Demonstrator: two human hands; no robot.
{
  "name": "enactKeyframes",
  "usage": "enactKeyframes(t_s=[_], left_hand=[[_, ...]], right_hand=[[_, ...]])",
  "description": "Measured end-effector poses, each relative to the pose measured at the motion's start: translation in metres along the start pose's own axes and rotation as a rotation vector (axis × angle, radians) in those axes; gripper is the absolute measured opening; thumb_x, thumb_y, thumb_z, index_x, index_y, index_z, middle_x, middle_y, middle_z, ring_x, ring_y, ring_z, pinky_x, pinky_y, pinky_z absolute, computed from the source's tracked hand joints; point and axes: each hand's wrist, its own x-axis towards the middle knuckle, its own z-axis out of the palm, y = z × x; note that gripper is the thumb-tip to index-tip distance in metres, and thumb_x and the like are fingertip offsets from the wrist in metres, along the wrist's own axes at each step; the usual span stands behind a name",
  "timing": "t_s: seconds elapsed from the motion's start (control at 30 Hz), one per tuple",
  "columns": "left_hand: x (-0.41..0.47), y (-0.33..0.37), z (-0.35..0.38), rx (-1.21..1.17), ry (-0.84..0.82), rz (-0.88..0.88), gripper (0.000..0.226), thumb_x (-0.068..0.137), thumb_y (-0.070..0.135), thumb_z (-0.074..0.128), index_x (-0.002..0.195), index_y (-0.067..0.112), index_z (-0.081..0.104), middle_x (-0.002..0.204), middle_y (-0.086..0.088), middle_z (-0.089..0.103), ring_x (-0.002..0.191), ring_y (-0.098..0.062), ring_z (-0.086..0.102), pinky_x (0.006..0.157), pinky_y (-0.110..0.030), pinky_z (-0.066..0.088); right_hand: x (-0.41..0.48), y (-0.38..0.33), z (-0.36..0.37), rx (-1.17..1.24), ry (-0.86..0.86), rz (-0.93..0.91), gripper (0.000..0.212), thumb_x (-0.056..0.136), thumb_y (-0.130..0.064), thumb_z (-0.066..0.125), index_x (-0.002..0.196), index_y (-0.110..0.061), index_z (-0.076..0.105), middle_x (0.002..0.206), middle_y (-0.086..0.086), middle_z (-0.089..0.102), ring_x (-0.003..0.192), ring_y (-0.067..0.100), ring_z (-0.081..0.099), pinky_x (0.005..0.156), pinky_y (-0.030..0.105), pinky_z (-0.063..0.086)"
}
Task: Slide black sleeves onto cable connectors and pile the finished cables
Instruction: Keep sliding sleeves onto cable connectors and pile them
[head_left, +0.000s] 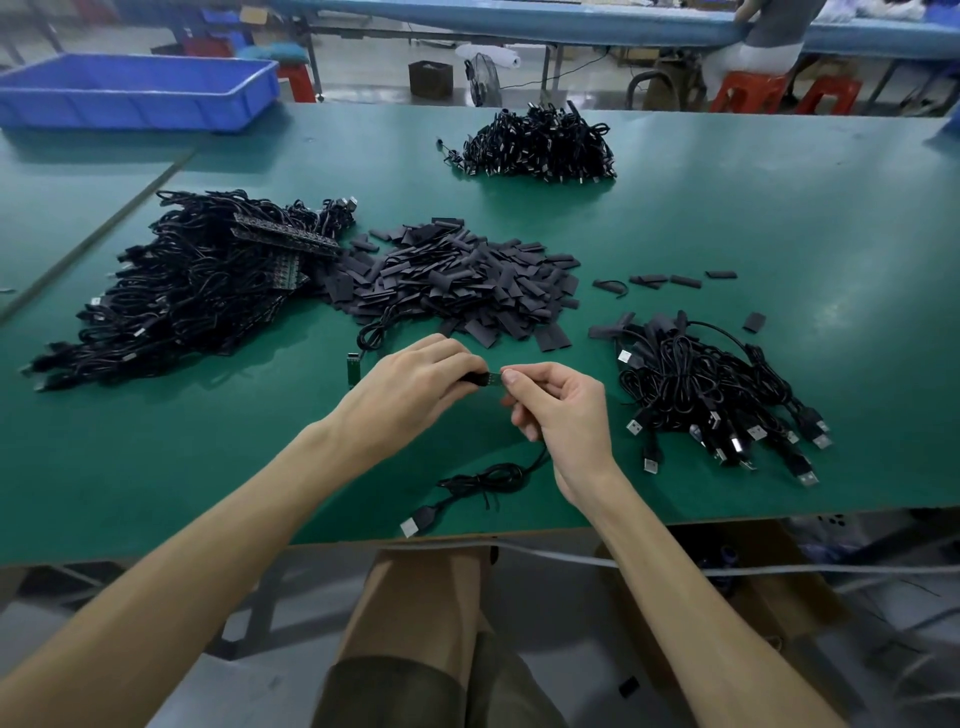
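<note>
Over the green table's front middle, my left hand (415, 382) pinches a black sleeve (475, 378). My right hand (558, 405) pinches the small connector board (494, 378) of a black cable (483, 480), right at the sleeve's mouth. The cable hangs down from my right hand and coils on the table, ending in a USB plug (415, 524) near the edge. A heap of loose black sleeves (457, 280) lies just beyond my hands. A pile of sleeved cables (711, 395) sits to the right. A large tangle of cables (192, 291) lies at the left.
Another cable pile (540, 143) sits at the far middle. A blue plastic bin (135, 91) stands at the far left corner. One cable with a green board (353, 369) lies left of my left hand. A few stray sleeves (670, 280) lie right of the heap. A person sits beyond.
</note>
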Motion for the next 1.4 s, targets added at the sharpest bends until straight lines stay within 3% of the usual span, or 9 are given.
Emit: enactKeyframes(t_s=[0.87, 1.0, 1.17, 1.4], left_hand=[[-0.002, 0.006, 0.005, 0.042, -0.001, -0.035, 0.020, 0.096, 0.018, 0.069, 0.113, 0.006, 0.068, 0.101, -0.005, 0.068, 0.095, -0.025, 0.063, 0.079, -0.039, 0.056], [-0.004, 0.001, 0.003, 0.018, -0.029, -0.080, 0.024, 0.097, 0.019, 0.067, 0.118, 0.009, 0.071, 0.104, -0.005, 0.072, 0.096, -0.026, 0.065, 0.079, -0.044, 0.057], [-0.006, -0.005, -0.001, 0.043, -0.038, -0.051, 0.018, 0.095, 0.014, 0.069, 0.111, 0.006, 0.074, 0.097, -0.008, 0.073, 0.086, -0.030, 0.067, 0.070, -0.048, 0.058], [-0.007, 0.000, -0.005, 0.053, -0.048, 0.032, 0.020, 0.095, 0.009, 0.069, 0.113, 0.001, 0.073, 0.101, -0.010, 0.074, 0.088, -0.032, 0.068, 0.068, -0.046, 0.059]], right_hand=[[-0.001, -0.001, 0.002, -0.050, -0.068, -0.027, 0.004, 0.095, -0.006, 0.073, 0.093, -0.004, 0.076, 0.072, 0.012, 0.074, 0.058, 0.019, 0.065, 0.051, 0.027, 0.052], [-0.002, -0.002, 0.004, -0.059, -0.136, -0.035, 0.006, 0.096, -0.008, 0.072, 0.099, -0.005, 0.076, 0.077, 0.012, 0.076, 0.064, 0.023, 0.070, 0.055, 0.027, 0.055], [-0.001, -0.002, 0.004, -0.064, -0.191, -0.033, 0.017, 0.103, -0.007, 0.060, 0.116, -0.005, 0.072, 0.089, 0.009, 0.080, 0.075, 0.024, 0.075, 0.061, 0.026, 0.057], [0.000, -0.002, 0.003, -0.020, -0.213, -0.012, 0.004, 0.099, -0.003, 0.066, 0.098, 0.001, 0.064, 0.082, 0.015, 0.078, 0.067, 0.026, 0.074, 0.055, 0.027, 0.056]])
